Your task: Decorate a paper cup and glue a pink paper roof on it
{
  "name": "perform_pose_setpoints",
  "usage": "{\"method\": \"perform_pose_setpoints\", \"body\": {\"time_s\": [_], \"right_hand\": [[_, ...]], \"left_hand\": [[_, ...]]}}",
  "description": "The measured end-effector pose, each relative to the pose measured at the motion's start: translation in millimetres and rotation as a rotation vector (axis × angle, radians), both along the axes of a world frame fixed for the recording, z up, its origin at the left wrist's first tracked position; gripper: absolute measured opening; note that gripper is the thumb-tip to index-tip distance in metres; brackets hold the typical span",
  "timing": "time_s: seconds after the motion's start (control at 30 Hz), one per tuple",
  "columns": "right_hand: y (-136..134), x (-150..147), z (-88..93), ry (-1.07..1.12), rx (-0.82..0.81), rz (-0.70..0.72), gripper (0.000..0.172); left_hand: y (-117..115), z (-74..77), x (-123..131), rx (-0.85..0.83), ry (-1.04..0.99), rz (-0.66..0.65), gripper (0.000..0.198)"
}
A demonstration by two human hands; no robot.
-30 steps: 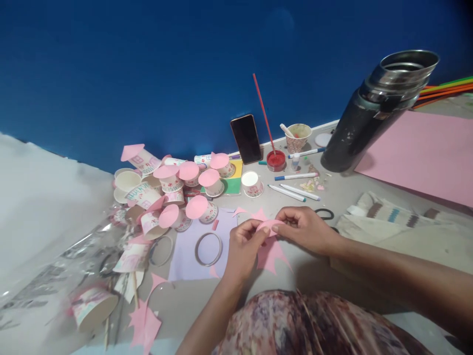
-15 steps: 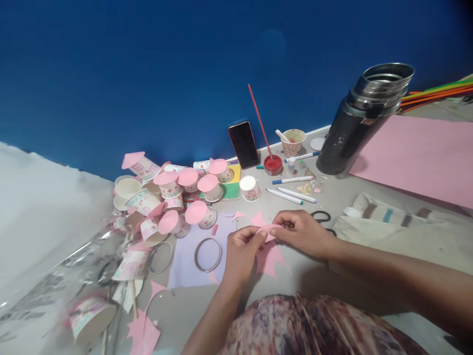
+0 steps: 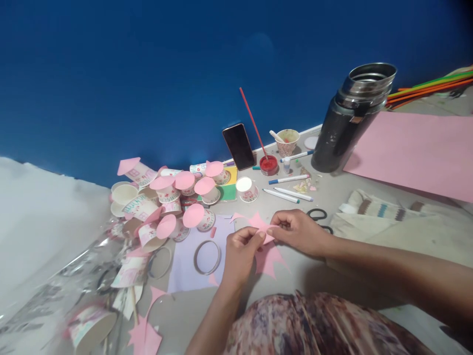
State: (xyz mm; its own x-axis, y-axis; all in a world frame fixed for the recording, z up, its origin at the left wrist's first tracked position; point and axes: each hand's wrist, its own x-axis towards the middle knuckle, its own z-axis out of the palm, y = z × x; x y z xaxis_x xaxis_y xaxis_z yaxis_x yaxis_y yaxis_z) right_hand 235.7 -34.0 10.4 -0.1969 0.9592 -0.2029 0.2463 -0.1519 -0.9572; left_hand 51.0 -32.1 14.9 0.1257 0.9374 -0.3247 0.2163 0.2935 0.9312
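A small piece of pink paper (image 3: 269, 237) is pinched between both hands above the table. My left hand (image 3: 242, 251) grips its left side with thumb and fingers. On its right side, my right hand (image 3: 295, 230) closes in a similar pinch. Underneath lies a jagged pink paper scrap (image 3: 269, 262), partly covered by the hands. Black-handled scissors (image 3: 317, 214) lie just beyond my right wrist, their blades hidden. A lilac sheet (image 3: 181, 268) with a roll of tape (image 3: 195, 256) on it is left of my left hand.
Decorated paper cups (image 3: 168, 190) with pink paper tops crowd the left. Behind are a white-topped cup (image 3: 247, 190), markers (image 3: 284, 196), a red paint pot (image 3: 268, 165), a leaning phone (image 3: 239, 148) and a tall open flask (image 3: 343, 128). Pink sheet (image 3: 414, 153) and cloth (image 3: 399, 231) lie right.
The view has shifted slightly, so the flask and table items sit a little further left. Both hands keep their pinch on the pink paper, which is tilted a little differently.
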Motion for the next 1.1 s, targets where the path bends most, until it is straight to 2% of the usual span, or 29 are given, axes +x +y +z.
{"method": "perform_pose_setpoints", "body": {"time_s": [0.13,0.27,0.33,0.6,0.8,0.97,1.1], "right_hand": [[0.4,1.0,-2.3,0.043,-0.033,0.008,0.024],[0.2,-0.8,-4.5,0.209,-0.162,0.070,0.032],[0.0,-2.4,-5.0,0.249,-0.197,0.077,0.031],[-0.3,-4.3,-4.4,0.245,-0.207,0.055,0.014],[0.9,-3.6,-3.3,0.231,-0.220,0.085,0.013],[-0.2,-4.2,-3.4,0.160,-0.169,0.070,0.015],[-1.2,-3.1,-6.1,0.102,-0.145,0.086,0.018]], "left_hand": [[0.7,1.4,1.5,0.022,-0.005,0.007,0.025],[-0.5,1.8,2.1,0.078,0.004,0.051,0.028],[-2.0,2.8,2.7,0.096,0.006,0.054,0.029],[-4.9,2.6,5.2,0.088,-0.005,0.058,0.029],[-3.5,0.7,2.5,0.070,-0.025,0.026,0.027],[-4.7,2.8,2.8,-0.010,-0.075,-0.059,0.019],[-5.5,-0.1,1.9,-0.054,-0.131,-0.082,0.021]]}}
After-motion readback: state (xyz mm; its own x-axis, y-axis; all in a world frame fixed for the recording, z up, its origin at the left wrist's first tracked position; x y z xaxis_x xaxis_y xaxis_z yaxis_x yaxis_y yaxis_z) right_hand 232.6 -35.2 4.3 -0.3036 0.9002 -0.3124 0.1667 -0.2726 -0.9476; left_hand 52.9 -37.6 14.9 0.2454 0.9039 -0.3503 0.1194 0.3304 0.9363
